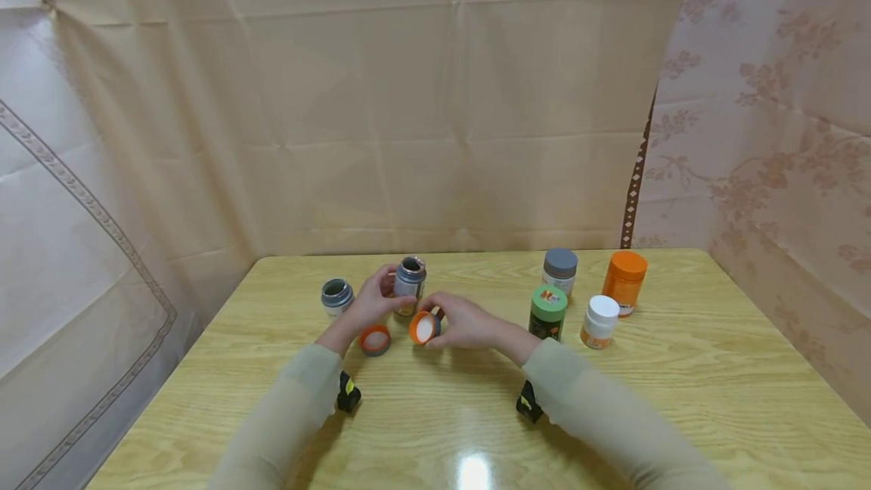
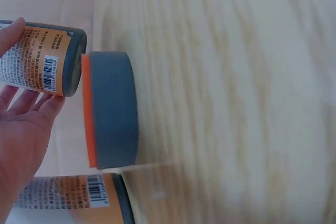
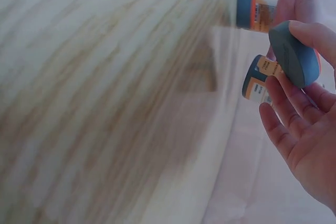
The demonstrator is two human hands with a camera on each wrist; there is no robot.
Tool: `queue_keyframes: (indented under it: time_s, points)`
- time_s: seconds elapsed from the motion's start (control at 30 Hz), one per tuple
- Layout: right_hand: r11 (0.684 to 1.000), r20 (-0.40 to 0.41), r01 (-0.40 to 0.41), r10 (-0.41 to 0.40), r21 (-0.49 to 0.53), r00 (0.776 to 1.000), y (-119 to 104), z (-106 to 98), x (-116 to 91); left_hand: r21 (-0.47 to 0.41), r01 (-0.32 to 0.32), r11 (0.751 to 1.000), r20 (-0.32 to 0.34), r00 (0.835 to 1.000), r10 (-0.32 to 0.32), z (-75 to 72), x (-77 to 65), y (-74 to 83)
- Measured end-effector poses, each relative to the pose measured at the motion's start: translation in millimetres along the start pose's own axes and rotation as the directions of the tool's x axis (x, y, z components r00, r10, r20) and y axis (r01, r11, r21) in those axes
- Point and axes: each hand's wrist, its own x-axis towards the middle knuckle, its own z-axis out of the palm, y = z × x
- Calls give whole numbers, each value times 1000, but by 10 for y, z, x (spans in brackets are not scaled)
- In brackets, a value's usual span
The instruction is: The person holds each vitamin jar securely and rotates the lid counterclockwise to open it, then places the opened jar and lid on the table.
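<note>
My left hand (image 1: 370,299) grips a grey-rimmed, lidless jar (image 1: 410,287) around its side; its orange label and barcode show in the left wrist view. Thumb and fingers of my right hand (image 1: 468,321) hold a grey lid (image 3: 293,56) by its edge, tilted so its orange rim and white inside face the head camera. That lid is apart from the jar, just in front of it. A second grey and orange lid (image 2: 113,111) lies inside up on the table near my left wrist. Left of that hand stands another lidless jar (image 1: 336,295), partly hidden by it.
To the right stand a green-lidded jar (image 1: 547,307), a grey-lidded jar (image 1: 560,267), a white jar (image 1: 601,320) and an orange jar (image 1: 624,280). The wooden table (image 1: 435,414) ends at a hanging beige cloth (image 1: 435,134) behind.
</note>
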Motion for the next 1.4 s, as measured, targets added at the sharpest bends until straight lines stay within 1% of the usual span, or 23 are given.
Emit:
queue_keyframes:
  time_s: [0.17,0.37,0.6,0.8,0.93,1.07,1.3,1.4]
  points:
    - [1000,14,-7,7,11,1000,31,73,38,-8,40,999,-4,999,-40,-26,12,-76]
    - [1000,35,0,-1,21,999,52,127,81,5,34,999,9,999,-34,-21,3,-99]
    - [998,91,-50,46,42,995,102,193,132,13,50,999,15,999,-50,-8,4,-88]
    - [998,121,-60,58,15,991,114,215,143,14,37,999,25,999,-37,10,7,-94]
    - [999,121,-44,42,13,992,117,216,151,13,16,1000,18,1000,-16,24,9,-109]
    - [999,116,-40,40,-8,992,138,226,168,-27,5,1000,14,1000,-5,33,15,-113]
    - [998,119,-55,58,-27,991,154,249,188,3,29,1000,13,999,-29,11,12,-126]
    - [997,119,-72,75,-32,990,139,250,189,-7,48,999,12,999,-47,9,15,-127]
